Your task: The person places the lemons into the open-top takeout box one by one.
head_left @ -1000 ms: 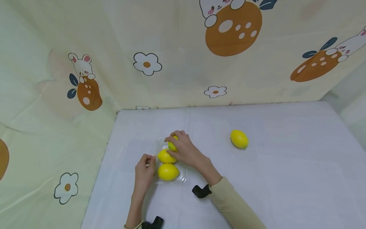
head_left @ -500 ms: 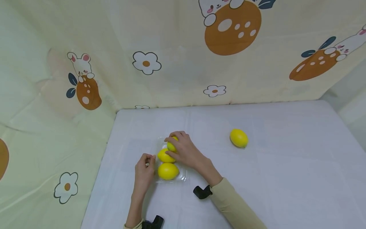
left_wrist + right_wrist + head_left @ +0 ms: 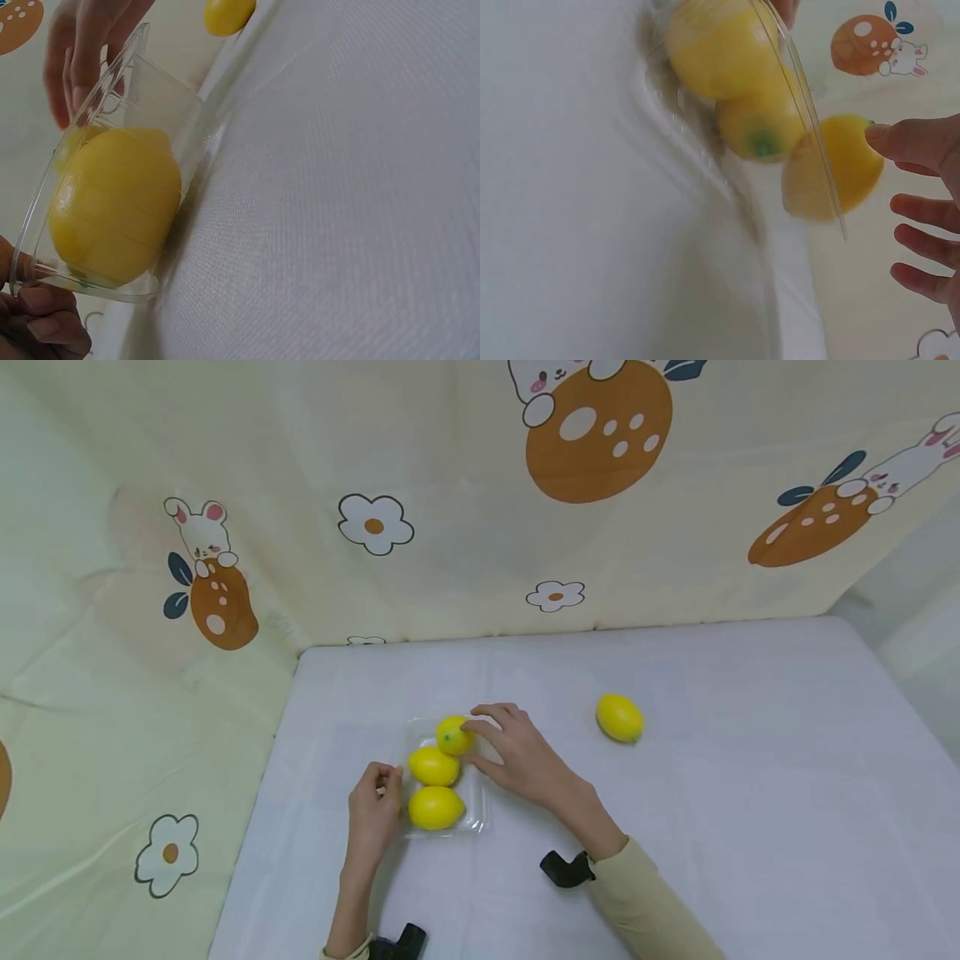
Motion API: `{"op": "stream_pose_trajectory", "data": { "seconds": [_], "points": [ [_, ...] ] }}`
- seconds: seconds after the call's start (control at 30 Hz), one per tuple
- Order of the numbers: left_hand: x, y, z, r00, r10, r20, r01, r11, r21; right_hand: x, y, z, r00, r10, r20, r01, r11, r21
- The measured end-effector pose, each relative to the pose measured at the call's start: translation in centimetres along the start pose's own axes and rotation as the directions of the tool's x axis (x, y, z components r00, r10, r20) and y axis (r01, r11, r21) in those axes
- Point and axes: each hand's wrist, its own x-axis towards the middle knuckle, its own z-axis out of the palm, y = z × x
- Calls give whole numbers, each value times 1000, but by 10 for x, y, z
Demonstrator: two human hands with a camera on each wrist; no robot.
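Observation:
A clear plastic box (image 3: pixel 474 806) with low walls sits on the table, left of centre. Three yellow lemons are in it: a near one (image 3: pixel 436 808), a middle one (image 3: pixel 433 767) and a far one (image 3: pixel 454 736), which sits higher than the others in the right wrist view. My left hand (image 3: pixel 373 810) pinches the box's left rim between thumb and fingers, as the left wrist view confirms. Right beside the far lemon is my right hand (image 3: pixel 525 760), its fingers spread and holding nothing. The thumb is close to that lemon in the right wrist view.
Another lemon (image 3: pixel 620 718) lies by itself on the white-covered table (image 3: pixel 712 793), to the right of the box. A cream curtain (image 3: pixel 450 460) with rabbit and flower prints hangs behind the table and along its left side.
My right hand has let go of the far lemon and drawn back to the right, leaving it in the box. The left hand keeps its hold on the rim.

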Motion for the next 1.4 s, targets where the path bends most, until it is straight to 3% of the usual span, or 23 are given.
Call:
{"op": "stream_pose_trajectory", "data": {
  "seconds": [0.27, 0.6, 0.73, 0.97, 1.2, 1.4],
  "points": [
    [0, 0, 0, 1000, -4, 14, 4, 1000, -6, -35, 21, -28, 1000, 28, -13, -29, 997, -73],
    [1, 0, 0, 1000, -19, 10, 19, 1000, 7, -71, 64, -51, 989, 67, -133, -92, 977, -192],
    [1, 0, 0, 1000, -17, 12, 17, 1000, 12, -81, 79, -58, 982, 119, -147, -151, 962, -228],
    [1, 1, -1, 1000, -26, 18, 25, 1000, 10, -95, 95, -58, 965, 230, -128, -256, 934, -251],
    [1, -1, 0, 1000, -19, 8, 19, 1000, 0, -97, 103, -52, 932, 353, -83, -362, 910, -200],
    [1, 1, 0, 1000, -10, 9, 10, 1000, 11, -95, 110, -49, 928, 354, -115, -369, 915, -161]
  ]
}}
